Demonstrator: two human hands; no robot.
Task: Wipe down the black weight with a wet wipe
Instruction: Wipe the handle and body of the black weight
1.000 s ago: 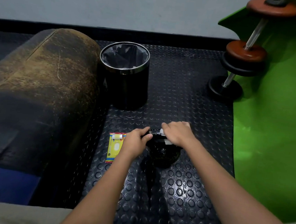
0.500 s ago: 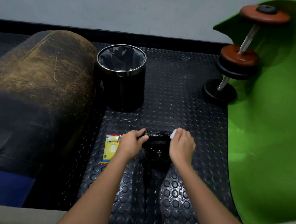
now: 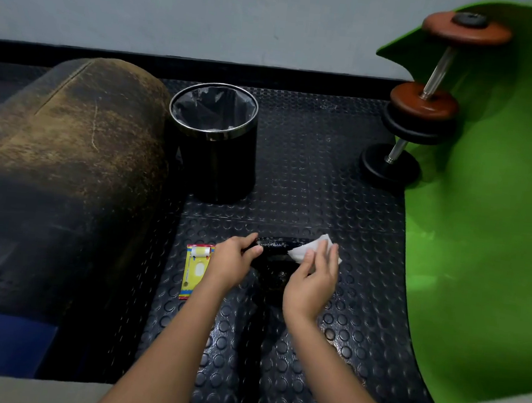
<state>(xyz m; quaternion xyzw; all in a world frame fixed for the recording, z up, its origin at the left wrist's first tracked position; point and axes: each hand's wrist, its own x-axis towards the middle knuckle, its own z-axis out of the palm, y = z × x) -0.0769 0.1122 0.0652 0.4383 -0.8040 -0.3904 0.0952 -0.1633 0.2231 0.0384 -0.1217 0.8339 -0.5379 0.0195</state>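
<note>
On the studded black floor mat [image 3: 308, 186], between both forearms, sits the black weight [image 3: 273, 268]. The left hand [image 3: 231, 263] curls its fingers round the left end of the weight's top, gripping it. The right hand [image 3: 312, 283], palm turned leftward, pinches a white wet wipe [image 3: 308, 249] between thumb and fingers against the weight's right end. A yellow wipe packet [image 3: 195, 269] lies just left of the left hand.
</note>
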